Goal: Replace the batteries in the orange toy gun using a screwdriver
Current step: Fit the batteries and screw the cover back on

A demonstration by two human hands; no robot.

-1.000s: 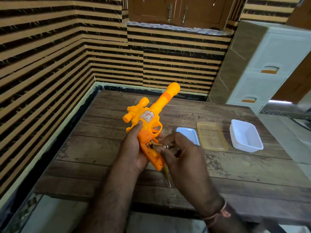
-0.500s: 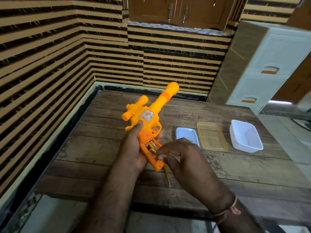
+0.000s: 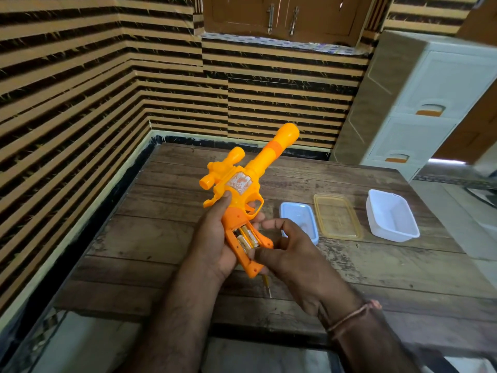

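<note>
Head view; left hand (image 3: 212, 238) grips toy gun (image 3: 242, 189), batteries (image 3: 246, 238) in handle; right hand (image 3: 290, 254) pinches handle; white tub (image 3: 391, 224)

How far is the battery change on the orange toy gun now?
Done: the grip compartment is open, with batteries seated inside. In hand: the left hand grips the toy gun; the right hand is at the grip's base, with a screwdriver tip showing below. Left: the cover, not visible, must go back on and be screwed.
</note>
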